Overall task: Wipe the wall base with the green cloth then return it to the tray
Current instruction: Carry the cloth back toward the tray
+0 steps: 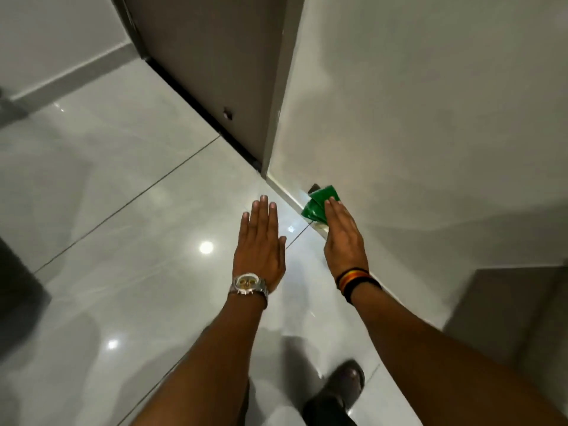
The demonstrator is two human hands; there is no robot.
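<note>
The green cloth [319,204] is folded and pressed against the wall base [289,196], the pale skirting strip where the white wall meets the floor. My right hand [342,238] lies flat on the cloth with its fingers together, holding it to the strip; coloured bands circle that wrist. My left hand [261,244] hovers flat over the floor just left of it, fingers extended, holding nothing, with a metal watch on its wrist. The tray is out of view.
A brown door [209,56] in a dark frame stands just beyond the cloth. Glossy grey floor tiles [123,226] spread to the left. My dark shoe [338,392] is at the bottom. A grey block [507,312] juts from the wall at right.
</note>
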